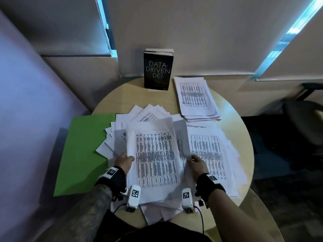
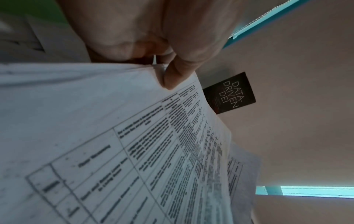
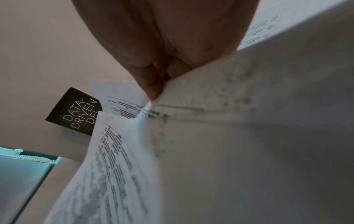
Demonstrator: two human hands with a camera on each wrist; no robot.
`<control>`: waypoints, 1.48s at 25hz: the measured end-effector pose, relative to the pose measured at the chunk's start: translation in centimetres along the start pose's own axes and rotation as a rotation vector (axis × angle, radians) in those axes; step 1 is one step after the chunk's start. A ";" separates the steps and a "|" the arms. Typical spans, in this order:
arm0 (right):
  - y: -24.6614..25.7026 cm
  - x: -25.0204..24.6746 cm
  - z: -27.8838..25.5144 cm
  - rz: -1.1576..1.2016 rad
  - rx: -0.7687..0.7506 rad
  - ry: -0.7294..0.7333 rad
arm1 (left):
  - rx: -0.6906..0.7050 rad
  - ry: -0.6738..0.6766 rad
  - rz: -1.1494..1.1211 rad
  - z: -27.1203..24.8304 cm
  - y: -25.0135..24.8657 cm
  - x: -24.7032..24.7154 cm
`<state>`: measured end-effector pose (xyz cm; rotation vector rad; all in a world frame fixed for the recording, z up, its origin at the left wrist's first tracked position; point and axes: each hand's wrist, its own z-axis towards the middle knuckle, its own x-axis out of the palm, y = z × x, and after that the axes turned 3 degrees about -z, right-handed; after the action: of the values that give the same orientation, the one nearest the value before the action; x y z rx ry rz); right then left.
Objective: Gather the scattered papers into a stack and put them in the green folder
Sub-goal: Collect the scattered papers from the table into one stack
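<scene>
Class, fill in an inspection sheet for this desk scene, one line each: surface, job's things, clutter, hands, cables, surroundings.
Surface: round pale wooden table, largely covered with paper.
Job's things: green folder lies closed at the table's left, overhanging the edge; scattered papers fan across the middle; held sheets are lifted at the front.
Clutter: black book stands upright at the back; a separate paper stack lies at the back right.
Hands: left hand grips the held sheets' left edge; right hand pinches paper at their right edge.
Cables: thin black cable hangs from the right wrist camera.
Surroundings: blinds behind the table; dark chair at right.
</scene>
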<state>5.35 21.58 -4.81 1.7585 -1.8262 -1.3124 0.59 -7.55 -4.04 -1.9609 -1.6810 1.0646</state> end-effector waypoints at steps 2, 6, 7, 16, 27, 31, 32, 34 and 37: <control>-0.4 0.1 -0.1 0.100 0.057 0.043 | 0.004 0.047 -0.008 0.6 0.9 0.7; -0.5 0.2 -0.5 0.056 0.042 0.140 | -0.053 0.184 -0.025 1.5 2.1 1.8; -0.3 0.3 -0.5 0.040 0.046 0.137 | -0.060 0.187 0.010 1.8 2.6 2.0; -0.3 1.7 -0.3 -0.545 -0.004 0.189 | -0.066 0.179 0.122 0.6 2.4 3.9; 3.7 -1.1 -2.1 -0.009 -0.344 -0.012 | 0.451 0.046 -0.140 -5.1 -5.0 1.9; 5.9 -0.4 -3.5 0.150 -0.367 -0.024 | 0.547 0.010 -0.221 -6.5 -6.2 2.3; 5.5 0.0 -3.4 0.161 -0.341 -0.030 | 0.539 0.002 -0.209 -6.4 -5.9 2.8; 4.3 1.1 -3.1 0.146 -0.261 -0.039 | 0.496 -0.008 -0.165 -6.0 -5.2 3.9; 3.9 2.2 -2.5 0.090 -0.184 -0.049 | 0.438 -0.028 -0.083 -5.5 -5.4 5.1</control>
<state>4.23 17.94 -1.31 1.5447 -1.7267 -1.4484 0.92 -0.28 1.67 -1.5905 -1.3814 1.3028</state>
